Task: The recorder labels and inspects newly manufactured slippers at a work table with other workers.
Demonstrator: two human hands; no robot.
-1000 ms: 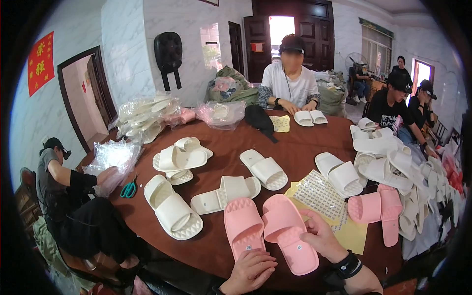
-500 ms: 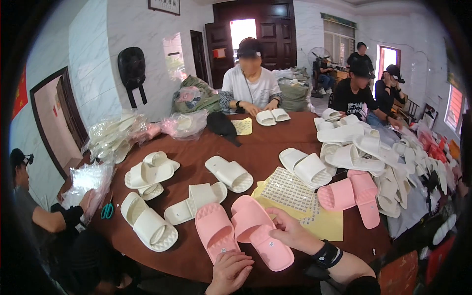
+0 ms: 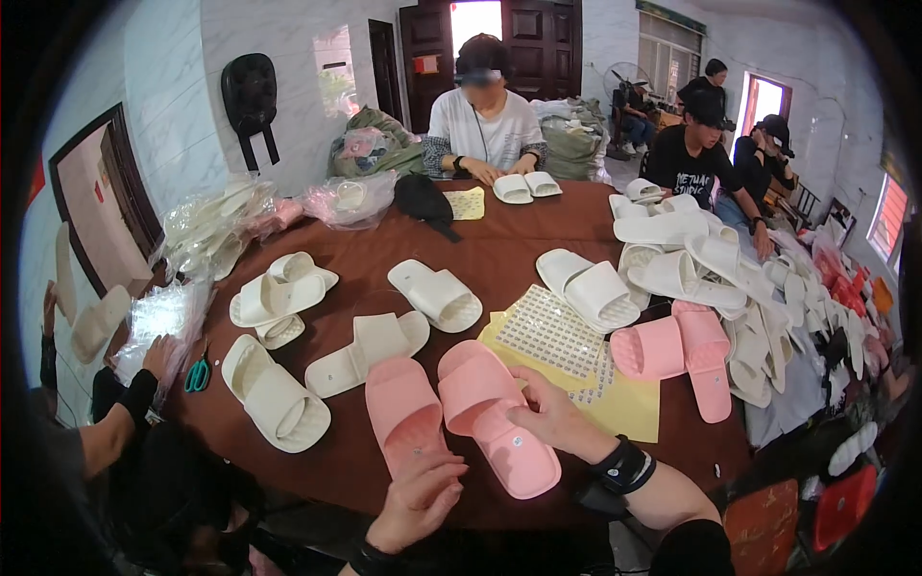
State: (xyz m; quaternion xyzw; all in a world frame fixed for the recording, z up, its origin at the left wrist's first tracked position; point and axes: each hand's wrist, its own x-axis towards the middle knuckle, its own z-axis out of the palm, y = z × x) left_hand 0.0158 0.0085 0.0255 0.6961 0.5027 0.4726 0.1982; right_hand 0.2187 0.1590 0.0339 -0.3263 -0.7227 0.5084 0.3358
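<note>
Two pink slippers lie side by side at the near edge of a brown round table point(image 3: 519, 240). My left hand point(image 3: 415, 499) rests with its fingers on the heel end of the left pink slipper point(image 3: 403, 413). My right hand point(image 3: 552, 418), with a black wristband, lies on the right pink slipper point(image 3: 490, 413), fingers pressing its strap. A yellow sheet point(image 3: 615, 403) with a sticker sheet of small dots point(image 3: 549, 331) on it sits just right of that hand.
Several white slippers point(image 3: 437, 293) lie across the table, with a big pile point(image 3: 691, 254) and another pink pair point(image 3: 677, 350) at right. Green scissors point(image 3: 198, 374) and plastic bags point(image 3: 206, 226) are at left. Other people sit around the table.
The view has swung to the left, so the table shifted right in frame. My hands stay on the pink slippers; the left hand has slid up onto the left slipper's heel.
</note>
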